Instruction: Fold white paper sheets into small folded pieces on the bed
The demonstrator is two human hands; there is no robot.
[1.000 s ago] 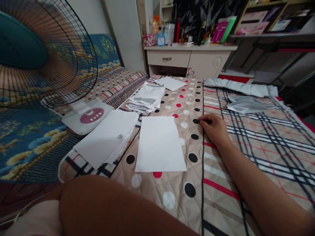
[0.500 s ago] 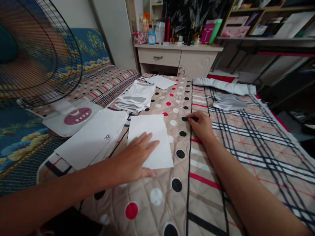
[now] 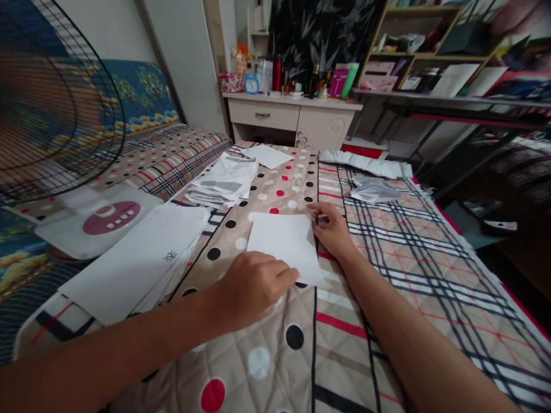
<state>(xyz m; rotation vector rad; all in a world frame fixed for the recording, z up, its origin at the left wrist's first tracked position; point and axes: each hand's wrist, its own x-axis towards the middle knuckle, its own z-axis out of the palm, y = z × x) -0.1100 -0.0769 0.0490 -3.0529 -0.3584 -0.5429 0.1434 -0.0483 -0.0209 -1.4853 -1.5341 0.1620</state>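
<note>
A blank white sheet of paper (image 3: 282, 241) lies on the quilted bedspread in front of me. My left hand (image 3: 258, 287) is closed at its near edge, thumb side toward the right corner, gripping the paper. Beside its right edge is my right hand (image 3: 332, 230), fingers curled in with the thumb close to the paper; what is between the fingertips, if anything, is hidden. Left of the sheet rests a stack of larger white papers (image 3: 142, 252) with a small handwritten mark. Farther back sits a pile of folded papers (image 3: 226, 180), partly grey.
An electric fan (image 3: 55, 109) stands at the left on its white base (image 3: 146, 198). Another white paper (image 3: 269, 155) lies at the far end of the bedspread (image 3: 253, 367). Folded grey-white sheets (image 3: 374, 189) and a long white bundle (image 3: 365, 163) lie at right, before a white dresser (image 3: 262, 112).
My left hand has gone from lying flat on the sheet to gripping its near edge. The sheet has shifted right, up to my right hand. The camera view has turned slightly right.
</note>
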